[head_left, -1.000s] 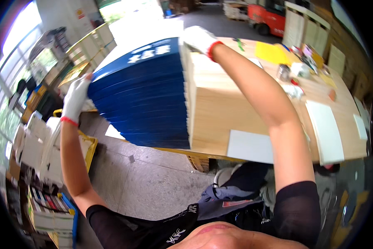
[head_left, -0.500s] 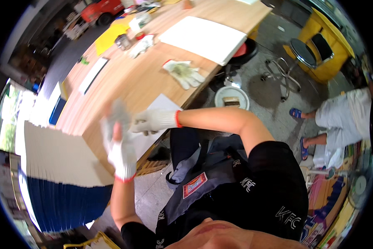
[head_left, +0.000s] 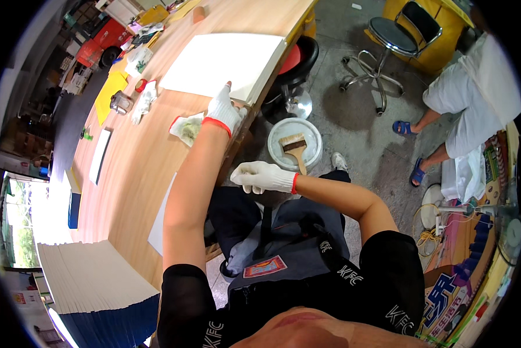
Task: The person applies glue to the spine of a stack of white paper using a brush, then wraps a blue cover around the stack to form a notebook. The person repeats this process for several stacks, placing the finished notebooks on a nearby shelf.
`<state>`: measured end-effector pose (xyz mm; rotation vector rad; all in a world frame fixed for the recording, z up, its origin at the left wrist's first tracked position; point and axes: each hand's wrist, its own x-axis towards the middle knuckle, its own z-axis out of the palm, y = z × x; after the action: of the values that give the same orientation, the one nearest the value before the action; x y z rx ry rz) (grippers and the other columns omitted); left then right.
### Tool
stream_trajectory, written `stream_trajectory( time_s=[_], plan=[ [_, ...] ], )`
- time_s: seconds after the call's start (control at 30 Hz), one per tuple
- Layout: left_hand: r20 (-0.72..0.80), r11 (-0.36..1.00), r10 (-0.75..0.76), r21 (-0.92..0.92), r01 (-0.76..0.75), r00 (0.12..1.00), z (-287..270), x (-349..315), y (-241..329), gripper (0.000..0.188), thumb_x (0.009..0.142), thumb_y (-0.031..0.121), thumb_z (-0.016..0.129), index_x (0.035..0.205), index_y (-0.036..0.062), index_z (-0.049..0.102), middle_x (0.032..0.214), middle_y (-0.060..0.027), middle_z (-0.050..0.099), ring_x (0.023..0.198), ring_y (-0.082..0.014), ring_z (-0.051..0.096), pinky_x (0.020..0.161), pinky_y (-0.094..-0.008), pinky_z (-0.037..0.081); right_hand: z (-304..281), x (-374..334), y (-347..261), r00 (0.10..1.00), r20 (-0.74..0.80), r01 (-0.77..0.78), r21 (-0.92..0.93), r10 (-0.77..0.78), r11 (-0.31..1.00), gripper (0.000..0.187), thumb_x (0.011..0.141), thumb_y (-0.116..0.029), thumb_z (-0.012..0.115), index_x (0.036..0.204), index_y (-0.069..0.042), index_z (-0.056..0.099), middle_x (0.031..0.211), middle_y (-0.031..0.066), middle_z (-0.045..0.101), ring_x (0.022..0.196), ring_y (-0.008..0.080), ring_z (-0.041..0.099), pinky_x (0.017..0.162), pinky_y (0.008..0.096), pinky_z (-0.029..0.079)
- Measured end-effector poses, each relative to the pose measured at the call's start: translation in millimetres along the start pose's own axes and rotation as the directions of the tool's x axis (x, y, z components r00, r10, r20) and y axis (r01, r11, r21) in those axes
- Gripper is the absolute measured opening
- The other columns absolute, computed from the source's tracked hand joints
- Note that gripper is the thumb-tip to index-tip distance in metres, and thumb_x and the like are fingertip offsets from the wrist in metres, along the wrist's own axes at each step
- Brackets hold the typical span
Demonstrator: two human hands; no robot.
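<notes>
White knitted gloves with red cuffs cover both hands. My left hand (head_left: 223,111) reaches over the table to the near corner of a stack of white sheets (head_left: 220,61). Its thumb, bare at the tip, points away from the fingers, which are partly hidden at the stack's edge. My right hand (head_left: 262,177) hovers in front of my lap with curled fingers and no object visible in it. Beside my left forearm lies a stained work glove (head_left: 186,129), partly covered. Below the table edge, a wide brush (head_left: 293,144) rests across a round white bucket (head_left: 317,130).
On the wooden table (head_left: 136,180) lie another glove (head_left: 147,100), a glass jar (head_left: 120,102) and yellow sheets (head_left: 105,95). A tall stack of pale boards with dark blue sides (head_left: 92,278) stands at near left. Stools (head_left: 391,35) and another person's legs (head_left: 446,133) are at right.
My hands were close together over the table's near end; now they are apart. The left has moved away to the white stack, the right back toward my lap. The view has shifted right.
</notes>
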<state>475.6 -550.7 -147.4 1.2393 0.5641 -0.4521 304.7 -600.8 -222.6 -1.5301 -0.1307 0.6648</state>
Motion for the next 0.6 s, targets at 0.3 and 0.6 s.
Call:
stream_trajectory(
  time_s=[0.3,0.6],
  plan=[
    [0.119,0.949,0.217,-0.259,-0.18,0.969,-9,58,25,0.026,0.098,0.022,0.054,0.109,0.0015,0.045,0.112,-0.0226,0.058,0.098,-0.0407,0.064,0.079,-0.0536,0.059,-24,-9,24,1.0,-0.011,0.021,0.201,-0.019,0.979,0.029,0.096,-0.038,0.06,0.105,-0.01,0.062,0.076,0.002,0.061,0.059,0.0078,0.051,0.052,0.0229,0.043],
    [0.32,0.934,0.351,-0.189,-0.303,0.88,-115,30,101,0.03,0.101,0.015,0.044,0.124,-0.0036,0.051,0.093,-0.021,0.069,0.065,-0.0198,0.069,0.048,-0.024,0.059,-147,39,-52,0.945,-0.327,0.231,0.594,-0.031,0.771,0.049,0.099,-0.047,0.049,0.119,-0.003,0.059,0.09,0.0084,0.068,0.061,0.0129,0.059,0.049,0.0209,0.049]
  ],
)
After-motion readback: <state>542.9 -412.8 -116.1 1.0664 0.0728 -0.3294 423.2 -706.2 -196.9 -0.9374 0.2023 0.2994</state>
